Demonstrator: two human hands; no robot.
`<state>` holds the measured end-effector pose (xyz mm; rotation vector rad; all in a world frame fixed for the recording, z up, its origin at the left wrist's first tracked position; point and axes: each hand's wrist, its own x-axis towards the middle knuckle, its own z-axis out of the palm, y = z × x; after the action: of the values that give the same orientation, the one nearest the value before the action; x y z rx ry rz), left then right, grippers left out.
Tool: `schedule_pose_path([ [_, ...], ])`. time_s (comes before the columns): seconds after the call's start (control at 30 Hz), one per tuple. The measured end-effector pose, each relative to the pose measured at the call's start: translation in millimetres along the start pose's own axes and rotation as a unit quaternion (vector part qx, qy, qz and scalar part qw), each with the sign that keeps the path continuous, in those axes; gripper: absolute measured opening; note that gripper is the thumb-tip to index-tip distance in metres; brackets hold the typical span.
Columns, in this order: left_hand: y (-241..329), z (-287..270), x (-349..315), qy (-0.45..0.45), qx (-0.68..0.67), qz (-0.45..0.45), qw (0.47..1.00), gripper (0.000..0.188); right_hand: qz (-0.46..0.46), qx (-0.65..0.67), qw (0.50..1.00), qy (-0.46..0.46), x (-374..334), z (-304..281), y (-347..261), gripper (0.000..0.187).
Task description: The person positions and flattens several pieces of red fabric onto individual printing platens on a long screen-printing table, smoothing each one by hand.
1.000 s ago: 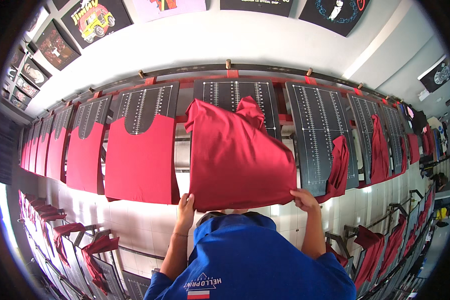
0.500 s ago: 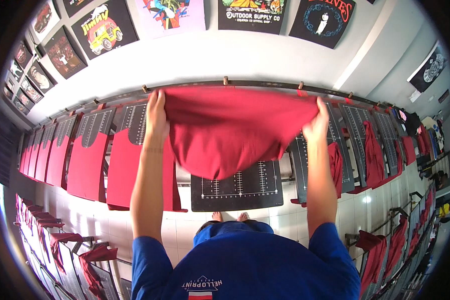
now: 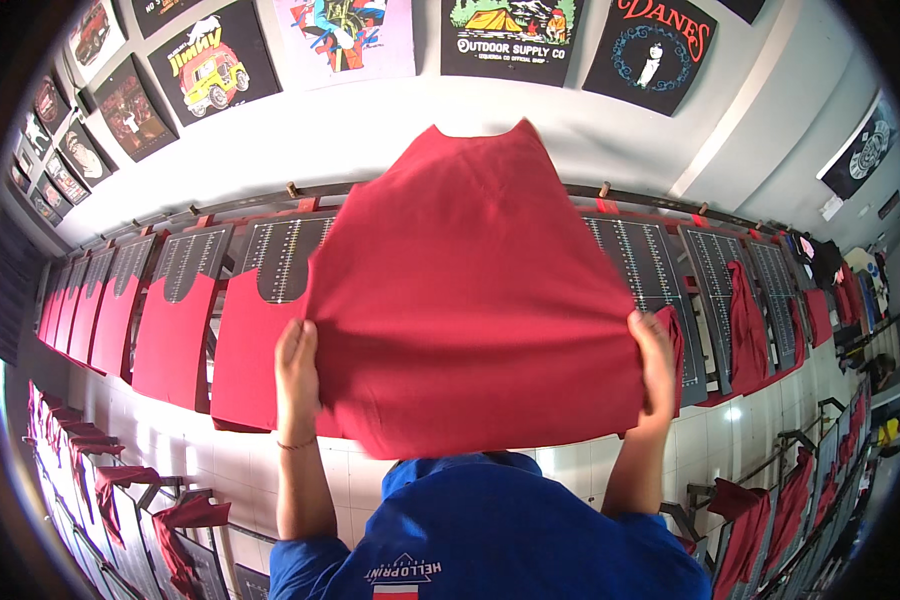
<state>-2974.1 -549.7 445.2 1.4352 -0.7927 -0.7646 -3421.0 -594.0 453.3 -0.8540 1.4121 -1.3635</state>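
A dark red cut fabric panel, shaped like a shirt piece with a curved neckline at its far end, is spread wide in front of me. My left hand is closed on its left edge, fingers partly behind the cloth. On the opposite edge, my right hand grips the fabric the same way, slightly blurred. The panel hides the black board beneath it. To its left, a marked black board carries another red panel laid flat. A marked board to the right is partly covered.
A row of boards runs left and right along a dark rail with wooden pegs. Crumpled red cloth lies on a board at right. Behind me are more racks with draped red pieces. Printed samples hang on the white wall.
Both hands have come back toward my body, holding the fabric. Its bunched, hanging shape has opened out into a broad panel with the neckline pointing away, now covering the board below.
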Motion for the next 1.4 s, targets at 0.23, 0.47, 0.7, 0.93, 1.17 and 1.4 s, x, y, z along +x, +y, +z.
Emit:
schedule_pose_path([
  [0.23,-189.2,-27.0,-10.9,-0.083,0.134,-0.144,0.977,0.027,-0.123,-0.230,0.963,0.070,29.3,-53.5,211.4,0.041],
  [0.47,-278.4,-91.0,-116.3,-0.123,0.444,-0.173,0.870,0.031,-0.092,-0.474,0.875,0.026,-86.3,-100.7,269.2,0.030],
  [0.7,-327.4,-76.3,-103.8,-0.138,-0.022,-0.303,0.943,0.081,-0.033,-0.406,0.913,-0.018,-54.9,-108.9,329.1,0.053],
  [0.93,-306.8,-58.5,-90.7,-0.087,-0.076,-0.350,0.929,0.044,0.288,0.105,0.943,-0.127,-33.1,-121.8,339.7,0.052],
  [1.17,-351.7,-136.9,-191.6,-0.090,0.084,-0.359,0.925,0.039,0.370,-0.074,0.926,-0.022,-136.1,-196.3,350.2,0.043],
  [1.4,-347.0,-121.3,-161.3,-0.202,0.398,-0.204,0.871,0.036,0.228,-0.344,0.908,-0.068,-122.2,-178.9,338.1,0.053],
])
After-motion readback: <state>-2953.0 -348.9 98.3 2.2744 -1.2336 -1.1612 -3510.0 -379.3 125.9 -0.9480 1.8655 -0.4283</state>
